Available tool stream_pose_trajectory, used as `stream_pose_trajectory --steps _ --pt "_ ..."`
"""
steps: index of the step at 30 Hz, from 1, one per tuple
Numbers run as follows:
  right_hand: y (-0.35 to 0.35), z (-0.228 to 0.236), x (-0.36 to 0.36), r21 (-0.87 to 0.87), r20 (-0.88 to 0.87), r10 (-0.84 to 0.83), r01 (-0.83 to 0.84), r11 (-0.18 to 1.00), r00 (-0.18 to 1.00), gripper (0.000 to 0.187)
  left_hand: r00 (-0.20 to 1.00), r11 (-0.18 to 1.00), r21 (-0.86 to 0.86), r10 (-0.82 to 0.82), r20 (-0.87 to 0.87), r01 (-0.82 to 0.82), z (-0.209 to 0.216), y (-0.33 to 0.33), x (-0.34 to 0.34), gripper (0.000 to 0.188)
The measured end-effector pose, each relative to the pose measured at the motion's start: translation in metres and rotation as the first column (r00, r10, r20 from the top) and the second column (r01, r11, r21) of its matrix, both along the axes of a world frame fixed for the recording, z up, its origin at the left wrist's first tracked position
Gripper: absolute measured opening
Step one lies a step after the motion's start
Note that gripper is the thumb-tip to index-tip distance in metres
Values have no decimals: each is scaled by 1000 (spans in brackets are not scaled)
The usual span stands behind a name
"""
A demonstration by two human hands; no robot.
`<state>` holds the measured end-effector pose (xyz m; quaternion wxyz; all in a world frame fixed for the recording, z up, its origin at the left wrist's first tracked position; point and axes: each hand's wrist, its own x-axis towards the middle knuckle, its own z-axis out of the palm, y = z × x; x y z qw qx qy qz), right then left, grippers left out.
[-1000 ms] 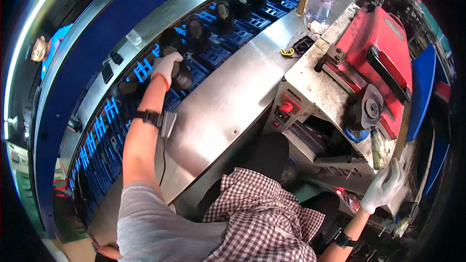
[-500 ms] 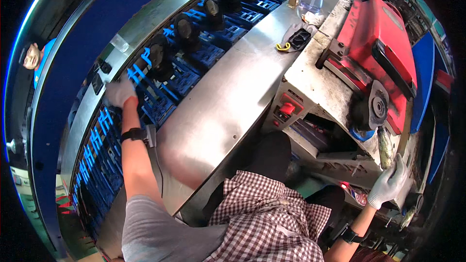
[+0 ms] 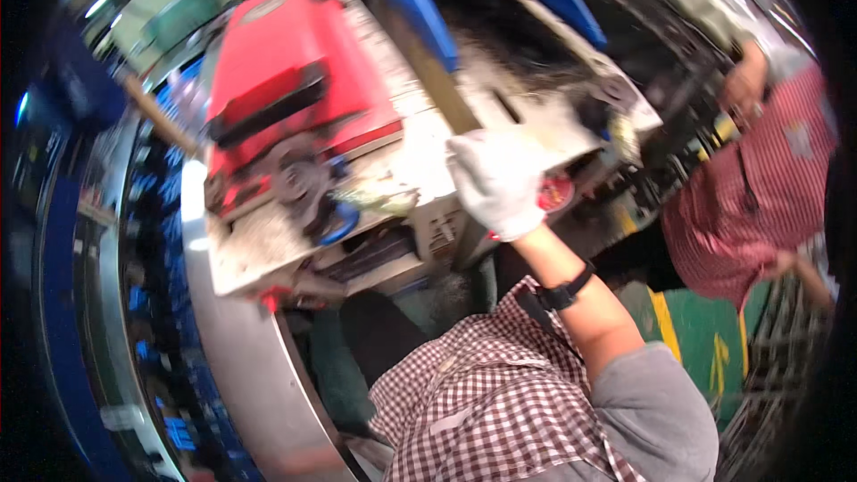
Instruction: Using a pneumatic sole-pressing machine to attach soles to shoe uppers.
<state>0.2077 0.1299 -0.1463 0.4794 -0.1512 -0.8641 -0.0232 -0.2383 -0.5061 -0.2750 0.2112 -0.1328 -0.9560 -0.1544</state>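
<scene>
A worker in a brown-and-white checked apron [image 3: 482, 384] and grey sleeve [image 3: 656, 402] extends a white-gloved right hand [image 3: 495, 183] over a machine bench, a black band [image 3: 569, 287] around the wrist; the left hand is out of frame. The right hand's fingers appear bent, though blur and glare make it impossible to tell whether they close on anything.

Just right of the glove sits a round red container [image 3: 555, 194]. To the glove's left, a handle wrapped in pale, crinkled material [image 3: 384, 203] lies lengthwise toward the hand, near a dark ringed wheel [image 3: 302, 180].

Beyond these, left of the hand, stands the red machine cover [image 3: 286, 45], a glossy, boxy shell with rounded edges and a black bar [image 3: 272, 107] slanting across its near side. Its long axis runs away from the worker, the far end pointing away from the glove. The pale bench top [image 3: 245, 254] beneath is smudged. Farther off, a flat blue panel [image 3: 411, 4] rises beyond the hand; at far right, a co-worker wears a red checked apron [image 3: 759, 187].
</scene>
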Motion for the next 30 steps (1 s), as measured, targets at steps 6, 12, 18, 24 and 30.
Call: stream_pose_trajectory --steps 6,12,18,24,30 --pt "3 -5 9 -68 -63 20 -24 997 998 21 998 966 252 -65 1 62 25 56 -15 49" --pt "0 -4 4 -97 -40 39 -43 994 998 22 999 874 484 35 41 -50 35 7 10 48" --pt "1 -4 6 -115 -62 4 -11 993 998 17 981 683 704 129 146 -194 14 -34 64 47" --pt "-10 1 -3 -74 -7 -17 17 997 1000 15 946 441 837 117 303 -323 1 -19 127 47" --pt "-10 4 0 -91 -16 -38 36 995 999 16 913 202 891 131 386 -406 31 -31 187 47"
